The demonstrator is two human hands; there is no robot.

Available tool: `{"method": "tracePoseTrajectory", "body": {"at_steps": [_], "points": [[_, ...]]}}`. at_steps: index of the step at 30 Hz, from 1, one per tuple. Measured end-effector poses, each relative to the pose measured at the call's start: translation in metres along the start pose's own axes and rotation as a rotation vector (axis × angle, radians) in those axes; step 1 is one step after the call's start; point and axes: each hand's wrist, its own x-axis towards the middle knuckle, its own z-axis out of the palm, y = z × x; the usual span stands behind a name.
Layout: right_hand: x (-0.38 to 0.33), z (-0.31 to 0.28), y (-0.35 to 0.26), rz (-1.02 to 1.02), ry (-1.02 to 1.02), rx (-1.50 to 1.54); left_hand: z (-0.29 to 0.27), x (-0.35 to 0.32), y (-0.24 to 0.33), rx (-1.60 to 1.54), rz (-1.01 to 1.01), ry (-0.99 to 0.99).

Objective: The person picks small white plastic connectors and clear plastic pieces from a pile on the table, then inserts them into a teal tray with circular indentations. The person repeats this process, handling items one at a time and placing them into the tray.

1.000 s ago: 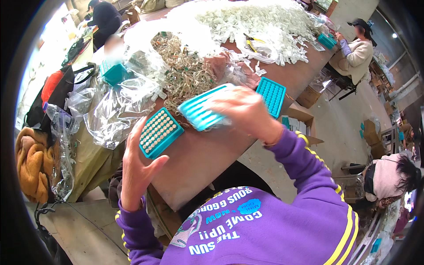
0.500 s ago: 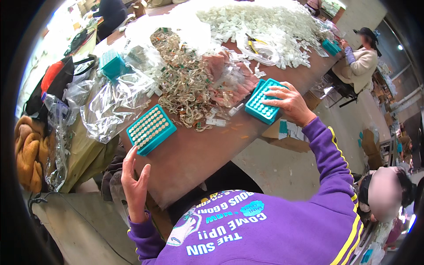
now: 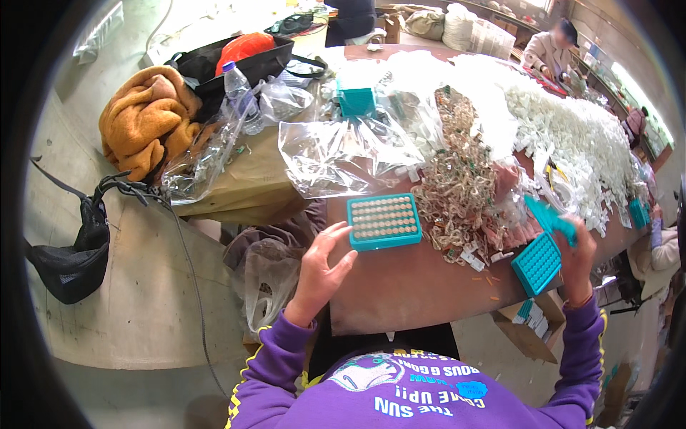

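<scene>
In front of my left hand [image 3: 323, 270] stands a teal rectangular tray [image 3: 386, 244], filled with rows of small round pale pieces. That hand holds nothing; its thumb and fingers are apart, with the fingertips at the tray's left edge. My right hand [image 3: 580, 252] grips a teal flat piece [image 3: 549, 217], perhaps a tray or lid, tilted and smeared by motion. Just below it, at the table's right edge, a second teal tray [image 3: 537, 263] shows rows of small round hollows. The fingertips of my right hand are partly hidden by the teal piece.
A heap of tangled clear and brown strips [image 3: 457, 171] lies between the trays. Beyond it spreads a big pile of white plastic pieces [image 3: 572, 129]. Clear plastic bags [image 3: 343, 157] and another teal box [image 3: 356, 101] are farther back. An open carton [image 3: 532, 322] stands below the table edge.
My view has turned left. My right hand, earlier resting on the right tray, has lifted and now holds a teal piece beside it. My left hand stays open beside the filled tray.
</scene>
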Motion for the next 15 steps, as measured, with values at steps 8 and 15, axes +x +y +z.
{"method": "tracePoseTrajectory", "body": {"at_steps": [8, 15], "points": [[0.203, 0.118, -0.049, 0.39, -0.315, 0.861, 0.011, -0.04, 0.008, -0.213, -0.115, 0.116], [0.342, 0.322, -0.044, 0.578, -0.276, 1.228, 0.028, -0.066, -0.011, -0.114, -0.138, 0.032]]}}
